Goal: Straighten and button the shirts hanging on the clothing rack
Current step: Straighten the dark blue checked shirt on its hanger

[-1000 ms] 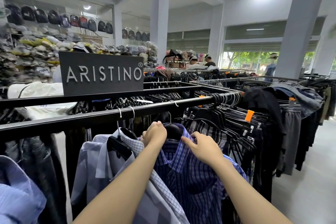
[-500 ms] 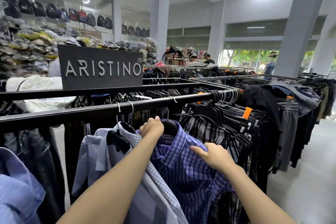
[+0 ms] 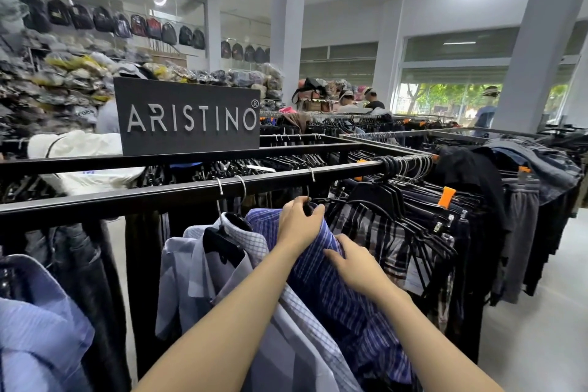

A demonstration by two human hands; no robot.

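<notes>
Gripping blue shirt [image 3: 334,289] collar, left hand [image 3: 299,226] now higher; right hand [image 3: 353,267] flat, nearer.

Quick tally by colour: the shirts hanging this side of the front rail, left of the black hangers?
Dark blue plaid shirt, under both hands: 1
White checked shirt: 1
Pale grey-blue shirt: 1
Light blue shirt: 1
Total: 4
</notes>
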